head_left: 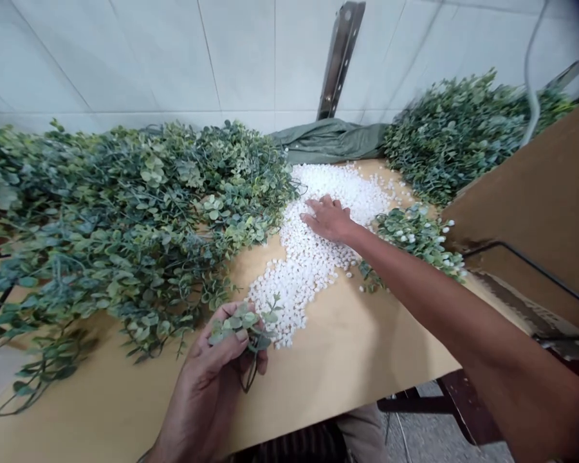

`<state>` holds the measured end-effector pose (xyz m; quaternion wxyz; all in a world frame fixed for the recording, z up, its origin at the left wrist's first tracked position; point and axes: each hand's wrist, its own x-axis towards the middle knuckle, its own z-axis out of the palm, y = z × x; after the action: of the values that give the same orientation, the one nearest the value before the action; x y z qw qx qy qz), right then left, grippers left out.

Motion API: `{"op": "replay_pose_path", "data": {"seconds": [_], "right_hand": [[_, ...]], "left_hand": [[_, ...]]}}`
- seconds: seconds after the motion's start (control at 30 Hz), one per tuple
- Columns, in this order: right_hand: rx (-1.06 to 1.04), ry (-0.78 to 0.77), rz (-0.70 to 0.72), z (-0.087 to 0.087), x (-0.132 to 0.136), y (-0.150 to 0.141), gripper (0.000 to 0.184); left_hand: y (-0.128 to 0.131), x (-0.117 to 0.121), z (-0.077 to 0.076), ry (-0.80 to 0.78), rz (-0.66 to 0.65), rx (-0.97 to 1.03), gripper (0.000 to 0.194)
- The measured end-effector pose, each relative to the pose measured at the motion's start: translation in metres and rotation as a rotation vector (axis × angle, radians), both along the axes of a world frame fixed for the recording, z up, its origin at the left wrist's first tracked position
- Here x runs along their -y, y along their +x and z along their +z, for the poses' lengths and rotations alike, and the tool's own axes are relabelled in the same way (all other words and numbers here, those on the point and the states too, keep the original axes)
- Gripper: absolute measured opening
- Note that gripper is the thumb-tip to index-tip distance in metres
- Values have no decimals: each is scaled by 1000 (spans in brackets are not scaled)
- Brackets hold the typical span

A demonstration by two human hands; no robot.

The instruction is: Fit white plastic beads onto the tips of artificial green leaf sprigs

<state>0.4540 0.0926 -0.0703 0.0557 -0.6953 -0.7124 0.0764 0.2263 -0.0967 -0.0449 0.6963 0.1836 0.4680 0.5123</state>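
My left hand (217, 366) is closed round a small sprig of artificial greenery (246, 321), its thumb pressed on the leaves and a thin stem loop hanging below. My right hand (330, 218) reaches across to a spread of small white beads (309, 257) and lies palm down on it, fingers stretched out and slightly apart. Close to my right forearm lies a leafy bunch with white berries (415, 238) among its leaves. The beads run from the back of the table down to near my left hand.
A large heap of green sprigs (149, 199) covers the left of the table (347, 347). Another pile of greenery (453, 135) stands at back right, beside a cardboard box (535, 199). Dark green cloth (332, 140) lies along the tiled wall, below a metal bracket (340, 61).
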Motion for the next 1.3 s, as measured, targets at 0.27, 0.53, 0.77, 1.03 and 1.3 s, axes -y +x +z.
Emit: {"op": "replay_pose_path", "data": {"seconds": [0.27, 0.53, 0.77, 1.03, 1.3], "right_hand": [[16, -79, 184, 10, 61, -28, 53], [-92, 207, 343, 16, 100, -26, 44], [-920, 21, 425, 22, 162, -19, 27], [-1008, 80, 453, 18, 184, -28, 13], [-910, 300, 533, 3, 215, -46, 9]], "left_hand": [[0, 9, -13, 123, -55, -49, 27], [10, 11, -13, 176, 11, -88, 27], [25, 17, -16, 200, 22, -106, 20], [19, 25, -12, 283, -282, -118, 35], [24, 34, -13, 159, -290, -293, 8]]}}
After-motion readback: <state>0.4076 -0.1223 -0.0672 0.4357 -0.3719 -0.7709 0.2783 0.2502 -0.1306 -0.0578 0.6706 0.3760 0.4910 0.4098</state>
